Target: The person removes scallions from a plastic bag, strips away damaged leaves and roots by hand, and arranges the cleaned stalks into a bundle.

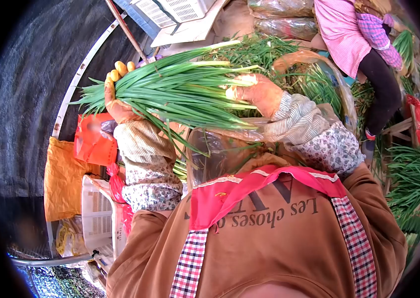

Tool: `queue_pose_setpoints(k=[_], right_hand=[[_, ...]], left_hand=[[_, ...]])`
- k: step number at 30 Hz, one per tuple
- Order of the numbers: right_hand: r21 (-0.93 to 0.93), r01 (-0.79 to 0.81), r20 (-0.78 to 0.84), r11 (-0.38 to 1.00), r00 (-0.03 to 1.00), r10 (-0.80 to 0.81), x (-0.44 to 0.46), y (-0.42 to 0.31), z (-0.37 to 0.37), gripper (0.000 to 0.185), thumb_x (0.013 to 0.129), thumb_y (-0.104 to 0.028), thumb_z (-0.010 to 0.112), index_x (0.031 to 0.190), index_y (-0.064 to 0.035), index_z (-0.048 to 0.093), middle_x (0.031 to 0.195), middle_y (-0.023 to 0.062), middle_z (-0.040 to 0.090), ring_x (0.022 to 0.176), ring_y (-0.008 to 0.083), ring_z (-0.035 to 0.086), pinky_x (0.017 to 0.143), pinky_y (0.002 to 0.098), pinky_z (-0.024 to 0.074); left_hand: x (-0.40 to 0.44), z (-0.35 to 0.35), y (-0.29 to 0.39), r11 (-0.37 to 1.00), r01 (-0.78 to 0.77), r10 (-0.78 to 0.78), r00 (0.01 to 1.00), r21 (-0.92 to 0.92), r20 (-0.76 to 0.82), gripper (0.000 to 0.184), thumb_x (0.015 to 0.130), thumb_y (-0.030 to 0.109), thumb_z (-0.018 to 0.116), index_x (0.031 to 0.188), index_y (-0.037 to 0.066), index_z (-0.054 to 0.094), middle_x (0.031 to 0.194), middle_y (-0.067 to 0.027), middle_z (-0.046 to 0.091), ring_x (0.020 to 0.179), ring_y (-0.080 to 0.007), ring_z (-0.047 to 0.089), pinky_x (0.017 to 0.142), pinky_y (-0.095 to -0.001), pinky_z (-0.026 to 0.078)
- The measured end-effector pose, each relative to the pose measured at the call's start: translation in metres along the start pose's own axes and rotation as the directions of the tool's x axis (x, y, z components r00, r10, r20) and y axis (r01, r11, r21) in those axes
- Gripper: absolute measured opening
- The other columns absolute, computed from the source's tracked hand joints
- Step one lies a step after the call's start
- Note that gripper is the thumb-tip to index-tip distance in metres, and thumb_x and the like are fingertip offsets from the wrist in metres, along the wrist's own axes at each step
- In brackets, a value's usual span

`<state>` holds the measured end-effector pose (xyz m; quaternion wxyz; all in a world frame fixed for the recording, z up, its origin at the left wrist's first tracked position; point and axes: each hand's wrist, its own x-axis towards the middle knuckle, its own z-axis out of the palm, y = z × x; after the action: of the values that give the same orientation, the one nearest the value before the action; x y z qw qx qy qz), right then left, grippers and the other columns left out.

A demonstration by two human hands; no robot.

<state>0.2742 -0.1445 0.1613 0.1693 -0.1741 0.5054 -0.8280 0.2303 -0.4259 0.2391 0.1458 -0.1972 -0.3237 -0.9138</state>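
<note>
Bundle: The bundle of green stalks was suspended crosswise between both hands, leaf tips to the left, pale stem ends to the right.
Left grip: The left hand, orange-gloved, was grasping the leafy end of the bundle, fingers curled around its far edge.
Right grip: The right hand, likewise orange-coloured, was grasping the bundle at the pale stem ends.
Clear plastic: A sheet of clear plastic lay below the bundle, on the wearer's side.
Loose greens: A heap of loose greens lay beyond the bundle's stem end.
Bags: A red bag and an orange bag were left of the bundle, nearer the wearer.
Crate: A white crate stood beyond the bundle.
Co-worker: A person in pink was well to the right of the bundle, beside more greens.
</note>
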Motion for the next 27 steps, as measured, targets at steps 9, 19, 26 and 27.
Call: queue_pose_setpoints(k=[9,19,26,27], right_hand=[[-0.189,0.103,-0.154,0.977,0.979,-0.133,-0.015,-0.010,0.006,0.029,0.079,-0.019,0.062,0.103,-0.0030,0.059,0.098,0.0038,0.062,0.086,0.0128,0.056,0.082,0.0259,0.0426],[-0.481,0.074,-0.126,0.874,0.980,-0.153,-0.012,-0.022,0.014,0.042,0.075,-0.022,0.066,0.107,0.0016,0.054,0.099,0.0099,0.062,0.091,0.0176,0.056,0.083,0.0284,0.0427],[-0.752,-0.050,-0.255,0.657,0.941,-0.221,-0.007,-0.014,0.006,0.030,0.079,-0.018,0.059,0.100,0.0034,0.058,0.095,0.0101,0.063,0.086,0.0151,0.057,0.079,0.0268,0.0440],[-0.616,-0.008,-0.281,0.788,0.936,-0.210,-0.008,-0.012,0.006,0.030,0.079,-0.018,0.059,0.100,0.0036,0.057,0.095,0.0101,0.063,0.086,0.0154,0.057,0.079,0.0267,0.0438]], left_hand=[[-0.013,0.027,-0.011,0.999,0.031,-0.026,0.980,0.022,-0.195,0.017,0.086,0.020,0.045,0.088,0.005,0.050,0.096,-0.0112,0.057,0.101,-0.0297,0.054,0.093,-0.0500,0.039],[-0.011,0.022,-0.014,0.998,-0.007,-0.002,0.988,-0.058,-0.158,0.019,0.085,0.020,0.045,0.089,0.002,0.053,0.101,-0.0172,0.059,0.101,-0.0368,0.053,0.090,-0.0523,0.040],[-0.020,0.049,-0.020,1.000,-0.011,0.018,0.964,0.028,-0.264,0.021,0.086,0.019,0.046,0.096,0.000,0.049,0.102,-0.0198,0.056,0.101,-0.0393,0.052,0.092,-0.0543,0.039],[-0.018,0.048,-0.022,0.999,-0.014,0.023,0.961,0.033,-0.275,0.021,0.086,0.018,0.046,0.096,0.000,0.049,0.102,-0.0200,0.056,0.101,-0.0394,0.052,0.091,-0.0542,0.039]])
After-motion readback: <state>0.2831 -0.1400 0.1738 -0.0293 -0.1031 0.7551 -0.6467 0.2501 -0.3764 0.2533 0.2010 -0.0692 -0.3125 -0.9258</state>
